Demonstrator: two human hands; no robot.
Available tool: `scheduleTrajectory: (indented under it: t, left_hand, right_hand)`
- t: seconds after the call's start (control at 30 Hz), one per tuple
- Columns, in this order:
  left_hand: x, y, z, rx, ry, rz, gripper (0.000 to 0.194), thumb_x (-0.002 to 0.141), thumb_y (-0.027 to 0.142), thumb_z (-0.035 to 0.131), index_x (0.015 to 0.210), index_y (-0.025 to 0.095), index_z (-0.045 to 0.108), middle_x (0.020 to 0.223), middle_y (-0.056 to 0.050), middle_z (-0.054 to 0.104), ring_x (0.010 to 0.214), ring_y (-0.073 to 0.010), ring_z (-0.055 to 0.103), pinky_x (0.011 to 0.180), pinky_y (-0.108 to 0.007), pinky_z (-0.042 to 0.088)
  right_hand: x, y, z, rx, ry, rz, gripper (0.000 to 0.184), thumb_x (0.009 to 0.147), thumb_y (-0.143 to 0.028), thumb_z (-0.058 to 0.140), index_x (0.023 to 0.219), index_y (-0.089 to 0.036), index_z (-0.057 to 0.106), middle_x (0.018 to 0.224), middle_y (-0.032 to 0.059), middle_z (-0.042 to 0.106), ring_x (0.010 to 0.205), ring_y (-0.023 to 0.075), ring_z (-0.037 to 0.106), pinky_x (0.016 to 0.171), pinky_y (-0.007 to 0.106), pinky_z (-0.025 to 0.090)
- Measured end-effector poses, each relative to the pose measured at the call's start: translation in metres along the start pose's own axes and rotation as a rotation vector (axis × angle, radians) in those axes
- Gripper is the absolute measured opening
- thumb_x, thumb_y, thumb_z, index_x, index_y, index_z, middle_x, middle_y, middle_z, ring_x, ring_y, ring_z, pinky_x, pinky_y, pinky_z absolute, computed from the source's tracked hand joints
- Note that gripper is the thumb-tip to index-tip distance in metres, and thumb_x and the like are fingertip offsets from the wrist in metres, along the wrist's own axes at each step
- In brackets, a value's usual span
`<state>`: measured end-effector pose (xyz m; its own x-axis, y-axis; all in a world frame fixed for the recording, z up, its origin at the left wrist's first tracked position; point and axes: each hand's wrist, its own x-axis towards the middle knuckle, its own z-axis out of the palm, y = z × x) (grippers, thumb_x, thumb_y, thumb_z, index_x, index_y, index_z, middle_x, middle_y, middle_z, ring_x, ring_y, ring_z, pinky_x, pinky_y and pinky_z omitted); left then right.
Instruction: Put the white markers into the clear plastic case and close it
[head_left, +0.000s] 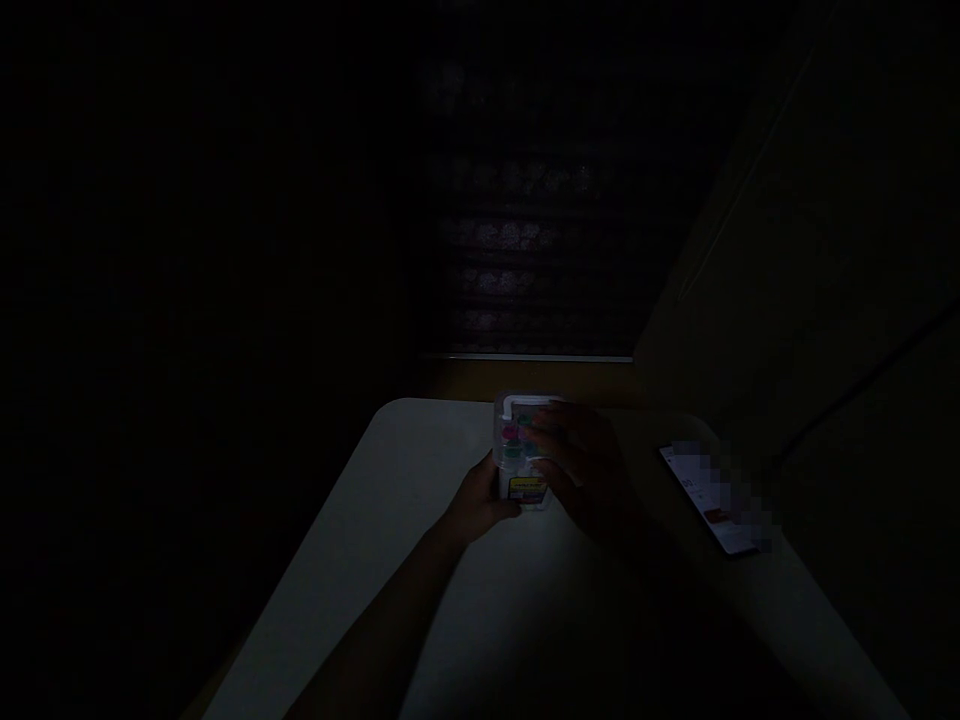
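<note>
Most of the scene is lost in darkness; the whole left part shows nothing that can be made out. The pale counter (360, 560) comes out of the gloom as a light wedge, its near edge cut off by the bottom of the frame and its right part fading to shadow.

The left hand (480, 500) reaches up from the lower middle, its forearm dim against the counter. Its grip is closed around the lower left side of a small clear box (521, 450), fingers hidden behind it. The box stands near the far edge of the counter, between the two hands; inside it are blurred spots of pink, green and blue, and a yellow label sits low on its front. What the coloured bits are cannot be told.

The right hand (589, 470) is darker still and covers the right side of the box, fingers curled over it and gripping it; the fingertips are hard to separate from the shadow.

Further right, a phone (712, 500) lies flat on the counter, apart from the hands, its lit screen blurred out. Behind the counter a faint patterned surface (525, 240) shows, too dim to identify.
</note>
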<state>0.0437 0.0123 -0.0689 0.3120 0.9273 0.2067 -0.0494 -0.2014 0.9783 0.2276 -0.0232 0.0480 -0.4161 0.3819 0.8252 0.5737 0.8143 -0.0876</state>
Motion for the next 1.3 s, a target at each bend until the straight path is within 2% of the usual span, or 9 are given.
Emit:
scheduleTrajectory:
  t: [0.33,0.53,0.73,0.97,1.3]
  left_hand:
    - [0.001,0.0,-0.001,0.0,-0.011,-0.009,0.078,0.052,0.007,0.07,0.126,0.018,0.048,0.119,-0.007,0.061,0.11,-0.0296,0.055,0.085,-0.037,0.048]
    - [0.001,0.003,0.002,-0.006,0.002,-0.004,0.075,0.053,0.007,0.07,0.124,0.018,0.048,0.117,-0.006,0.06,0.102,-0.0263,0.058,0.08,-0.034,0.049]
    - [-0.001,0.009,0.002,0.096,0.024,-0.024,0.073,0.053,0.008,0.071,0.122,0.017,0.05,0.111,-0.006,0.062,0.098,-0.0256,0.059,0.079,-0.034,0.049]
    - [0.0,0.002,0.0,0.056,-0.005,0.002,0.079,0.053,0.008,0.071,0.127,0.017,0.048,0.117,-0.007,0.061,0.103,-0.0274,0.058,0.082,-0.035,0.049]
    - [0.001,0.008,0.002,0.037,-0.004,-0.014,0.076,0.054,0.009,0.071,0.125,0.018,0.048,0.116,-0.006,0.061,0.108,-0.0288,0.056,0.08,-0.035,0.049]
  right_hand:
    - [0.0,-0.001,0.004,-0.011,0.066,-0.008,0.027,0.089,-0.022,0.051,0.115,-0.022,0.058,0.114,0.0065,0.059,0.117,0.0217,0.049,0.096,0.041,0.043]
    - [0.001,-0.001,0.001,-0.01,0.026,-0.016,0.031,0.088,-0.023,0.052,0.119,-0.023,0.055,0.117,0.0067,0.058,0.117,0.0208,0.049,0.097,0.04,0.042]
    - [0.001,-0.001,0.005,0.046,0.063,0.02,0.03,0.085,-0.03,0.058,0.114,-0.025,0.056,0.114,0.006,0.059,0.116,0.0213,0.05,0.097,0.041,0.045]
    - [0.003,-0.006,0.009,0.061,0.134,0.044,0.023,0.087,-0.026,0.056,0.109,-0.026,0.06,0.109,0.0049,0.061,0.112,0.02,0.053,0.094,0.039,0.048]
    - [0.001,-0.007,0.011,0.038,0.136,0.058,0.025,0.088,-0.024,0.052,0.111,-0.026,0.06,0.11,0.0049,0.061,0.114,0.0204,0.051,0.096,0.039,0.046]
